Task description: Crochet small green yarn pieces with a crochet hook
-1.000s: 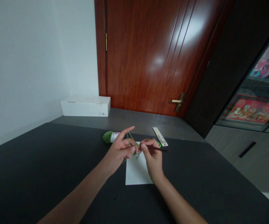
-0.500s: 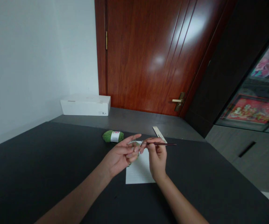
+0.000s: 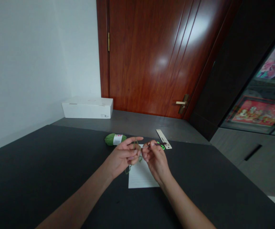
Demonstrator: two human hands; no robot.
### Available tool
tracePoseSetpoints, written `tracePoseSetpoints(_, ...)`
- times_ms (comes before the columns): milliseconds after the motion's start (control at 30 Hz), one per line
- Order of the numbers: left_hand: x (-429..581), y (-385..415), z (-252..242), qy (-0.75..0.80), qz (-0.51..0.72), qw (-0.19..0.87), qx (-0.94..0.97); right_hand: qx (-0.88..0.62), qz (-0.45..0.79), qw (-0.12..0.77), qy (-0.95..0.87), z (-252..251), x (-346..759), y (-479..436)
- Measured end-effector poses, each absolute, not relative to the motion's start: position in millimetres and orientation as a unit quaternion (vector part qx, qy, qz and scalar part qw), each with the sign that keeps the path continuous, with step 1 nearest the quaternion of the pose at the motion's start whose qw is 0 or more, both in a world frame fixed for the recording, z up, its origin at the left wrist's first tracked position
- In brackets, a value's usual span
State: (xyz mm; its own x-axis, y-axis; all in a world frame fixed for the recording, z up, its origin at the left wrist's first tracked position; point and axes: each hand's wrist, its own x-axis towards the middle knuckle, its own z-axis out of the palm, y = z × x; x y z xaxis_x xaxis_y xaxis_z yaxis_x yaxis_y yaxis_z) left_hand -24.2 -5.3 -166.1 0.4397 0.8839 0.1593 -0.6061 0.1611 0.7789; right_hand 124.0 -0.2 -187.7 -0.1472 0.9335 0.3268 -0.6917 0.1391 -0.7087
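Observation:
Over the sheet of paper [image 3: 143, 175], my two hands meet fingertip to fingertip. My left hand [image 3: 124, 156] pinches green yarn [image 3: 140, 158], its index finger stretched out with a strand running over it; a loose end dangles below the hand. A crochet hook with a dark handle [image 3: 160, 144] is held between the fingers of my right hand [image 3: 156, 157], its thin metal tip at the yarn by my left fingertips. Behind my left hand lies the green yarn ball [image 3: 113, 139] with a white paper band.
Green scissor-like handles [image 3: 162, 147] show behind my right hand, beside a pale ruler [image 3: 163, 139]. A long white box [image 3: 87, 107] stands at the back left against the wall. Beyond the dark table [image 3: 56, 165] are a wooden door and a cabinet on the right.
My right hand has turned and shifted slightly left, tilting the hook's handle and uncovering the green handles. The yarn strand over my left index finger now shows more clearly.

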Motion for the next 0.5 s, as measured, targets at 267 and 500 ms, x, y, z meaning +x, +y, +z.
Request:
tracePoseSetpoints(267,-21.6,-5.6,-167.7,0.189,0.499,0.726,0.434,-0.176,0.522,0.684,-0.478,-193.9,121.4,3.5)
tracePoseSetpoints(500,-28.4,-2.5,-168.6,0.214,0.499,0.717,0.437,-0.175,0.491,0.685,-0.51,-195.5,130.6,8.9)
